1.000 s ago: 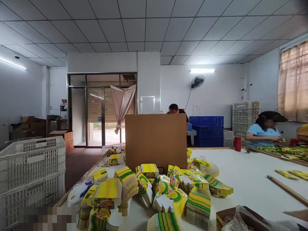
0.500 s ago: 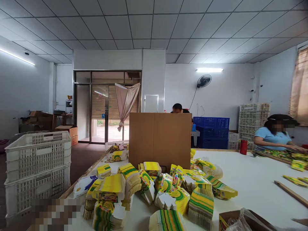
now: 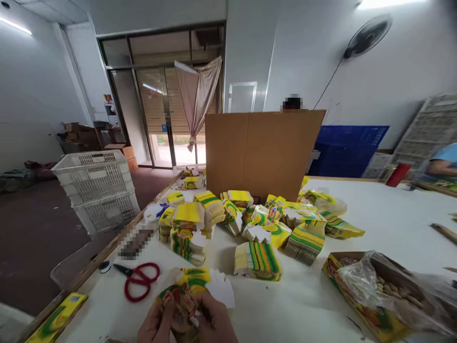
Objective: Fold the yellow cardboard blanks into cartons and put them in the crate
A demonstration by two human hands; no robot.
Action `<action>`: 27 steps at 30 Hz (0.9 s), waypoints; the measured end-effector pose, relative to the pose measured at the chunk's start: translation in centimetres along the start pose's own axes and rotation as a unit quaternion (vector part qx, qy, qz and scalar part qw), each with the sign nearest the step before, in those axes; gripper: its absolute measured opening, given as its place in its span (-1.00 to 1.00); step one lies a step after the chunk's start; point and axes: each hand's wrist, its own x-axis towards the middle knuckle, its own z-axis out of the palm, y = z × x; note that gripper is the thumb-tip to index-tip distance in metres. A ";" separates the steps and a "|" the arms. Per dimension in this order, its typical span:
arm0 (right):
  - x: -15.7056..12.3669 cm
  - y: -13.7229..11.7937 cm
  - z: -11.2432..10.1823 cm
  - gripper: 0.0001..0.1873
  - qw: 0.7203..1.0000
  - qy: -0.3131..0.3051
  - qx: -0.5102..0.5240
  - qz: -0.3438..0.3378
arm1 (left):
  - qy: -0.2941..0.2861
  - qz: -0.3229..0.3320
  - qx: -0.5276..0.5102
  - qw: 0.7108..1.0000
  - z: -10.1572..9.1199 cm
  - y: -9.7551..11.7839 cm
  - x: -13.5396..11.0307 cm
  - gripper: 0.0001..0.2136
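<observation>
At the bottom centre, my left hand (image 3: 157, 320) is closed, thumb and fingers pinching a small crinkled packet (image 3: 183, 307) with red and clear printed film. My right hand (image 3: 215, 318) grips the other side of that packet, so it spans both hands. Just behind lies a pile of flat yellow-green printed cartons (image 3: 198, 278), partly covered by the packet. Red-handled scissors (image 3: 141, 281) rest to the left of my hands. An open carton (image 3: 371, 305) with clear plastic and small tan pieces inside stands to the right.
Several stacks of folded yellow-green cartons (image 3: 259, 262) spread over the white table (image 3: 296, 295). A large cardboard box (image 3: 262, 155) rises behind them, with a person's head above it. White crates (image 3: 103, 190) are stacked at the left; a red flask (image 3: 398, 175) stands far right.
The view has tilted down and turned slightly. Both my hands, the packet and the scissors have come into sight, and more of the open carton at right shows.
</observation>
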 end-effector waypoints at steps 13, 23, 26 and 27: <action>0.1 -4.2 -4.3 -0.65 0.937 -0.050 -0.251 -0.238 | -0.114 0.153 0.156 0.969 -3.8 3.8 -0.1 -0.29; -0.7 2.3 -0.8 -0.15 0.945 0.133 0.288 0.085 | -0.160 0.138 0.219 0.953 -0.2 -1.4 -2.0 -0.34; -0.8 1.5 0.5 0.14 0.886 0.216 0.386 0.140 | -0.138 0.157 0.211 0.955 0.4 -1.8 -2.3 -0.34; -1.0 0.8 0.7 0.14 0.882 0.232 0.387 0.135 | -0.116 0.172 0.204 0.957 0.7 -1.9 -2.4 -0.37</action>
